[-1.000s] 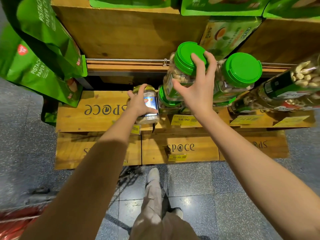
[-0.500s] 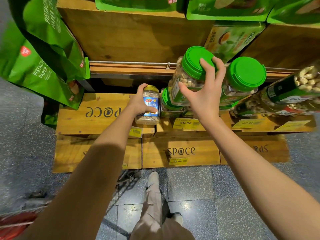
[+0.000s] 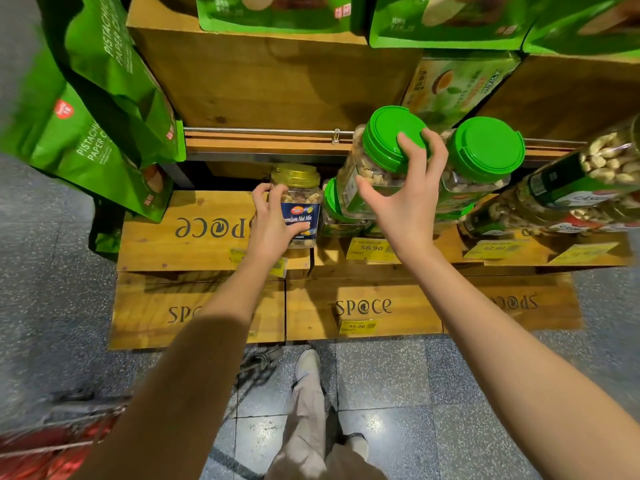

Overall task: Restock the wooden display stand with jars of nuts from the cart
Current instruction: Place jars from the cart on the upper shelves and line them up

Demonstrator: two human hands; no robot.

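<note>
A: On the grey speckled shop floor (image 3: pixel 381 375) is the wooden display stand (image 3: pixel 207 233). A small clear plastic jar with a gold lid (image 3: pixel 299 199) sits on its low left shelf, the left hand (image 3: pixel 273 226) wrapped round its label.

B: It looks light, rigid and slick, so hold the waist. The right hand (image 3: pixel 408 199) clasps the tall clear jar with a green lid (image 3: pixel 381 150), likely heavier.

A: A second ago the left fingers covered the gold lid. Now it's bare.

A small gold-lidded jar (image 3: pixel 298 202) (blue label, "Premium Nut Mix") stands upright on the lower ledge of the wooden display stand (image 3: pixel 207 244), gripped by the left hand (image 3: pixel 273 226). Just beside it, a big green-lidded jar (image 3: pixel 377 161) of nuts sits tilted on 1 lower jar (image 3: pixel 333 204), with the right hand (image 3: pixel 405 199) grasping its lid
</note>
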